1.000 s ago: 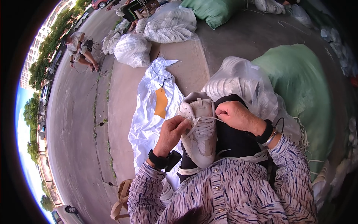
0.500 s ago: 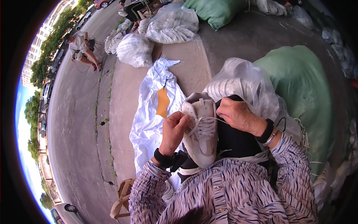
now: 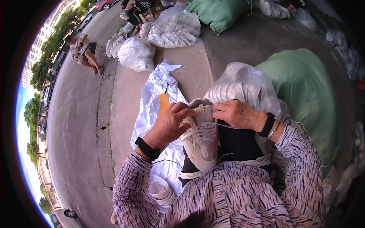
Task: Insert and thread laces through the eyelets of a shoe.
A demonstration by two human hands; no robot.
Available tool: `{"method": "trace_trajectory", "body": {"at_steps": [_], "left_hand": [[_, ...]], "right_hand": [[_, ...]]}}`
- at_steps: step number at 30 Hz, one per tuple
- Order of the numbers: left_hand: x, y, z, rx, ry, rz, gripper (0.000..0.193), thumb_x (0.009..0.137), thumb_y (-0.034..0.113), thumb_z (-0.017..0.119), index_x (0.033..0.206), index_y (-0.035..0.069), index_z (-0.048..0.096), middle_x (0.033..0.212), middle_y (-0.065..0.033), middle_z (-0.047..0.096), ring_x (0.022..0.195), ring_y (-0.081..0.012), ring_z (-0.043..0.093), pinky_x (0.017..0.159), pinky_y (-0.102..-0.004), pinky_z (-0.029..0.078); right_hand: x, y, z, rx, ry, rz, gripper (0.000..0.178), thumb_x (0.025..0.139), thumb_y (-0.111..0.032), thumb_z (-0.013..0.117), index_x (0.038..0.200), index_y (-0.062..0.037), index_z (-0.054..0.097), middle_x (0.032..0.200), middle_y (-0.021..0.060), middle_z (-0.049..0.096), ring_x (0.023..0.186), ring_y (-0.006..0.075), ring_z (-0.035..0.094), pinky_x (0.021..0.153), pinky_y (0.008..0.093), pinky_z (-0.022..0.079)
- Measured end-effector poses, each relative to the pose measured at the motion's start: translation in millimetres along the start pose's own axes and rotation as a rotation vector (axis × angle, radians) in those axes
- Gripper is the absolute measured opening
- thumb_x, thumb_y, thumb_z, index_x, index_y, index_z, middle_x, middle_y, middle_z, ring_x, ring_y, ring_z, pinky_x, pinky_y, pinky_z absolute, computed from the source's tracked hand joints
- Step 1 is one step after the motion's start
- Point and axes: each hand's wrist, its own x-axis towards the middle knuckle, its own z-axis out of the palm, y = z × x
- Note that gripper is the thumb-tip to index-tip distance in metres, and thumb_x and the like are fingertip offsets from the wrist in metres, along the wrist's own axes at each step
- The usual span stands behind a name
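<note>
A pale beige sneaker lies across my lap, toe toward me and tongue pointing away. White laces cross its front. My left hand is bent over the left eyelet edge near the collar, fingers curled and closed; what they pinch is hidden. On the other side, my right hand pinches a shoelace that runs taut from the upper eyelets. The right fingertips are close to the tongue.
White crumpled sheeting with an orange-yellow piece lies left of my legs. White shoe parts sit by my left elbow. Beyond my right arm stand a clear filled bag and a big green sack. A seated person works farther off.
My left hand has risen and turned over to the shoe's upper eyelets. My right hand has shifted slightly left, closer to the tongue. White shoe parts now show by my left elbow.
</note>
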Motion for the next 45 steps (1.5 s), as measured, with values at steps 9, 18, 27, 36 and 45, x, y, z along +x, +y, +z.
{"method": "trace_trajectory", "body": {"at_steps": [9, 18, 27, 36, 45], "left_hand": [[11.9, 3.4, -4.2, 0.195, -0.171, 0.132, 0.018, 0.072, 0.014, 0.069, 0.088, 0.008, 0.063, 0.091, -0.0053, 0.055, 0.094, -0.0233, 0.054, 0.071, -0.0338, 0.052], [25.0, 10.2, 23.5, 0.062, -0.164, -0.18, 0.014, 0.083, 0.017, 0.061, 0.089, 0.006, 0.065, 0.103, -0.0048, 0.062, 0.096, -0.0193, 0.051, 0.081, -0.0319, 0.042], [13.8, -11.0, 22.5, -0.946, -0.021, -0.349, 0.028, 0.096, 0.032, 0.049, 0.096, 0.006, 0.059, 0.089, 0.0024, 0.056, 0.089, -0.0088, 0.049, 0.086, -0.0256, 0.038], [4.6, -14.3, 40.9, -1.294, 0.028, -0.173, 0.016, 0.095, 0.024, 0.053, 0.098, 0.009, 0.058, 0.096, 0.0031, 0.056, 0.09, -0.0079, 0.049, 0.086, -0.0237, 0.038], [3.7, -11.4, 29.6, -1.13, 0.126, -0.269, 0.022, 0.094, 0.022, 0.054, 0.11, 0.007, 0.058, 0.101, 0.0006, 0.057, 0.094, -0.0081, 0.051, 0.085, -0.0252, 0.041]], "right_hand": [[7.9, -3.6, -8.3, 0.153, -0.159, 0.121, 0.012, 0.073, -0.008, 0.063, 0.084, -0.0032, 0.06, 0.082, 0.0114, 0.054, 0.075, 0.0297, 0.06, 0.065, 0.0379, 0.049], [10.3, -2.5, 9.9, 0.293, -0.258, 0.466, 0.009, 0.074, -0.009, 0.059, 0.079, -0.0025, 0.062, 0.085, 0.0144, 0.057, 0.079, 0.0337, 0.059, 0.071, 0.0401, 0.046], [32.4, 7.4, -20.1, 1.084, 0.363, 0.778, 0.016, 0.094, -0.02, 0.048, 0.087, -0.0055, 0.052, 0.073, 0.0051, 0.06, 0.053, 0.0077, 0.056, 0.046, 0.019, 0.043], [43.0, -50.0, 28.4, 0.821, 0.17, 0.617, 0.015, 0.082, -0.006, 0.064, 0.095, 0.0001, 0.058, 0.075, -0.0003, 0.059, 0.069, 0.0051, 0.055, 0.062, 0.0212, 0.044], [44.8, -23.2, -84.5, 1.247, 0.908, 0.534, 0.01, 0.086, -0.013, 0.062, 0.083, -0.003, 0.06, 0.057, -0.004, 0.045, 0.044, 0.002, 0.035, 0.04, 0.018, 0.029]]}}
